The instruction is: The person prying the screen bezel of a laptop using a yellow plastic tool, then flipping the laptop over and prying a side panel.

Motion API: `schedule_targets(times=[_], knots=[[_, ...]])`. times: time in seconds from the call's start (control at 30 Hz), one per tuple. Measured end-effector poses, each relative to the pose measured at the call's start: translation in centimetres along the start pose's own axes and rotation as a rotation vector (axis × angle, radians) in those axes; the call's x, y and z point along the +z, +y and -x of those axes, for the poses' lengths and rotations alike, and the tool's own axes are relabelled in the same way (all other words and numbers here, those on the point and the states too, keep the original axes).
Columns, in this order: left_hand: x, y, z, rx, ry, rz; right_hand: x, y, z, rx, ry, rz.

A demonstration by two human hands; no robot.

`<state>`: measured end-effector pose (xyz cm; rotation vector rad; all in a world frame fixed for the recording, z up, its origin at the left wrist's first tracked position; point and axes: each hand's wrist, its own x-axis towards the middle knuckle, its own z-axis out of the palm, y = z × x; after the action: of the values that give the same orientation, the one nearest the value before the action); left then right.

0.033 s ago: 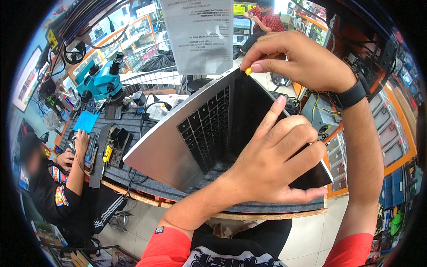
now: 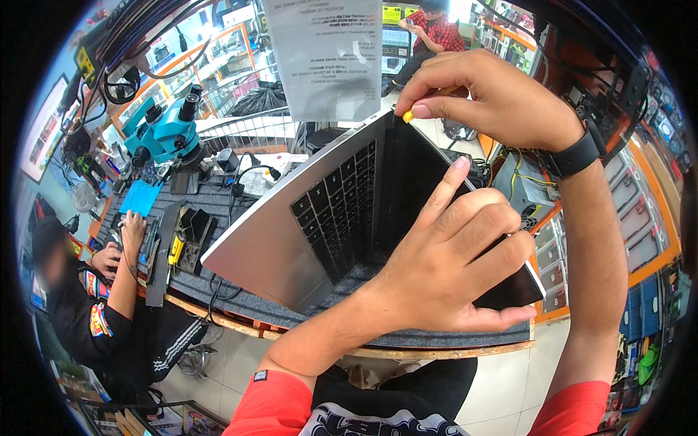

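A silver laptop (image 2: pixel 273 243) stands on its side, partly opened, with its black keyboard (image 2: pixel 338 211) and dark screen (image 2: pixel 401 182) facing each other. My left hand (image 2: pixel 458 261) lies over the screen half, index finger stretched along the edge and the other fingers bent around it; where those fingertips end is hidden. At the laptop's top corner, by the hinge end, my right hand (image 2: pixel 480 94) pinches a small yellow piece (image 2: pixel 408 116) between thumb and fingers. Most of that piece is covered, so its kind cannot be made out. A black watch (image 2: pixel 574 156) is on my right wrist.
The laptop rests on a grey striped bench mat (image 2: pixel 436 338). A teal microscope (image 2: pixel 171 131), cables and a yellow-handled tool (image 2: pixel 176 251) are to the left. A co-worker (image 2: pixel 87 305) works there. A paper sheet (image 2: pixel 327 65) hangs behind; an open metal case (image 2: pixel 523 182) stands right.
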<state>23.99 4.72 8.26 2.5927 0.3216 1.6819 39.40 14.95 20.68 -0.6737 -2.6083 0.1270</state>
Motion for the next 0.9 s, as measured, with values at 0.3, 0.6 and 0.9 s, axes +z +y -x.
schedule_targets(times=[0.3, 0.6, 0.9], knots=[[0.1, -0.3, 0.1, 0.008, 0.002, -0.007, -0.3, 0.0, -0.1, 0.002, -0.025, 0.053], [0.3, -0.3, 0.1, 0.005, 0.026, -0.018, -0.5, -0.9, -0.5, -0.009, -0.04, 0.124], [0.1, -0.2, 0.1, 0.003, 0.017, -0.012, -1.1, -1.7, -1.0, -0.047, -0.064, 0.213]])
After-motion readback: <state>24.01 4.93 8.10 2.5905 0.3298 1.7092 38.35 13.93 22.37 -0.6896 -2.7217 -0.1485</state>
